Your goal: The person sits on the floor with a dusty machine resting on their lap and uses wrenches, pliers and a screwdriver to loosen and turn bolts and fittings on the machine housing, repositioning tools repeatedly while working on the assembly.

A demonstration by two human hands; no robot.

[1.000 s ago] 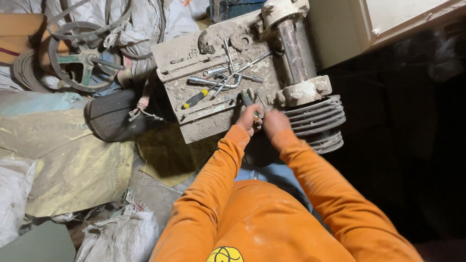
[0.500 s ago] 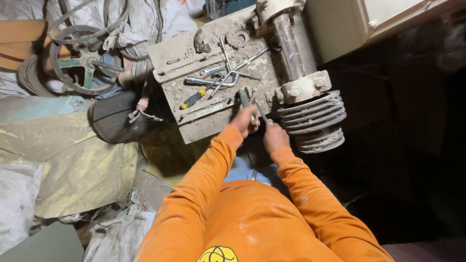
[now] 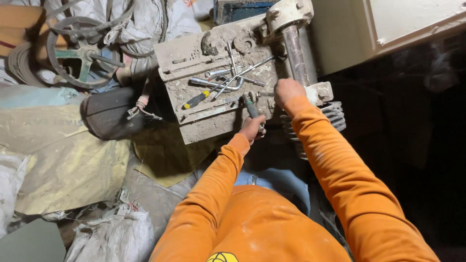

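Note:
My left hand grips the green handle of a pair of pliers at the near edge of a dusty metal machine plate. My right hand rests as a fist against the steel shaft and its white bearing block. Both arms wear orange sleeves. On the plate lie a black-and-yellow screwdriver and several wrenches. A ribbed pulley sits below the shaft, partly hidden by my right arm.
A spoked wheel leans at the upper left among sacks. A dark bag lies left of the plate. Yellowish sheeting and white sacks cover the floor. A cream cabinet stands upper right, dark space below it.
My right hand has moved up from beside the left hand to the shaft and bearing block. The left hand stays at the plate's edge with the pliers. The view shifted closer.

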